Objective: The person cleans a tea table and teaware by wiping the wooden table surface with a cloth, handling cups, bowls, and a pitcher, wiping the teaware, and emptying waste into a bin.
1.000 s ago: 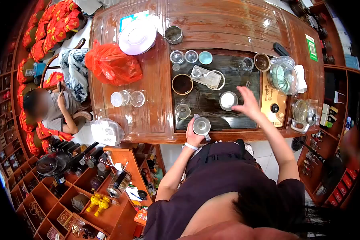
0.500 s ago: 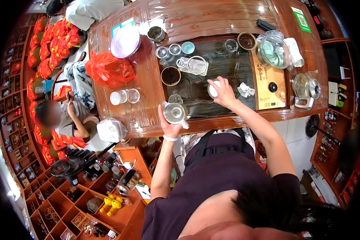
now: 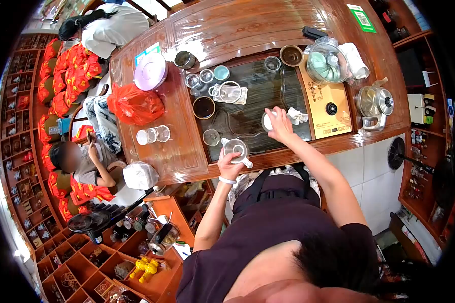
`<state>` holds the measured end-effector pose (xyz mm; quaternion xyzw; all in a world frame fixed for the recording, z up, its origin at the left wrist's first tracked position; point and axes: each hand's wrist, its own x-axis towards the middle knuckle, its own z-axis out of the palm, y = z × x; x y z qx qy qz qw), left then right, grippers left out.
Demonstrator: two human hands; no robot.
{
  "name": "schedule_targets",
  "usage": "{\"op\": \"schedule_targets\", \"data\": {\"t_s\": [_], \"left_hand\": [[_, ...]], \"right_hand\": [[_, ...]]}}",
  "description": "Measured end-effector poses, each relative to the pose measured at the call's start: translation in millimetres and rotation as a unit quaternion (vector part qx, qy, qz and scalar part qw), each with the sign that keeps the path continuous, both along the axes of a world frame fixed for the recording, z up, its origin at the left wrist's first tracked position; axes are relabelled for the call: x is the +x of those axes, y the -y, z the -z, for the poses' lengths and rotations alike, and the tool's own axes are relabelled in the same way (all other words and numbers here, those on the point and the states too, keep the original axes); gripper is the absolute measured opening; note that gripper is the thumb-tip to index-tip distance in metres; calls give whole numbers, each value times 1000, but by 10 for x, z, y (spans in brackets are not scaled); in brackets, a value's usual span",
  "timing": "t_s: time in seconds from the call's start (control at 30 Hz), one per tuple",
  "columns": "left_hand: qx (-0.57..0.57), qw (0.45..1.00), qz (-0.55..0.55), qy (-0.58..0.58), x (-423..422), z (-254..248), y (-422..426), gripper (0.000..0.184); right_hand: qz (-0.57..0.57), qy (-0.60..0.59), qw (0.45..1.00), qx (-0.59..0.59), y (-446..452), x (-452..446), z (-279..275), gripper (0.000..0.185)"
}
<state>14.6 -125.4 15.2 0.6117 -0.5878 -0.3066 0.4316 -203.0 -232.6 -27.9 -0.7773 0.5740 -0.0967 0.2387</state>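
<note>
My left hand [image 3: 229, 167] is closed around a clear glass pitcher [image 3: 236, 148], held over the near edge of the dark tea tray [image 3: 258, 144]. My right hand [image 3: 281, 126] has its fingers closed on a white cup [image 3: 268, 121] over the tray's middle; the fingers partly cover it. A small glass cup [image 3: 212, 137] stands on the tray left of the pitcher. Just right of my right hand lies a crumpled white tissue [image 3: 298, 117]. Farther back are a dark bowl of liquid [image 3: 203, 108], a glass piece on a small stand [image 3: 231, 92] and a light blue cup [image 3: 221, 72].
A gold-panelled electric stove [image 3: 323, 108] borders the tray. Right of it are a glass kettle [image 3: 374, 103] and a glass bowl [image 3: 327, 63]. A red plastic bag [image 3: 135, 104], a lilac bowl [image 3: 150, 71] and glass cups [image 3: 163, 133] stand left. Another person [image 3: 93, 161] sits at left.
The view has shifted a little. My left hand has brought the pitcher rightward, closer to my right hand, and away from the small glass cup. The right hand still holds the white cup.
</note>
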Motion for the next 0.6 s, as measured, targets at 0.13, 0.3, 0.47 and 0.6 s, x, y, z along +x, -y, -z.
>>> {"op": "schedule_targets", "data": {"t_s": [0.13, 0.3, 0.47, 0.6], "left_hand": [[23, 1000, -4, -2, -66, 73, -64, 28], [25, 1000, -8, 6, -73, 87, -123, 29], [35, 999, 0, 23, -55, 45, -115, 28], [12, 999, 29, 31, -126, -4, -47, 27]], "right_hand": [[-3, -18, 999, 44, 83, -109, 126, 91], [75, 61, 994, -46, -37, -398, 54, 72], [108, -11, 993, -45, -190, -854, 346, 41], [126, 118, 982, -82, -118, -1042, 937, 31]]}}
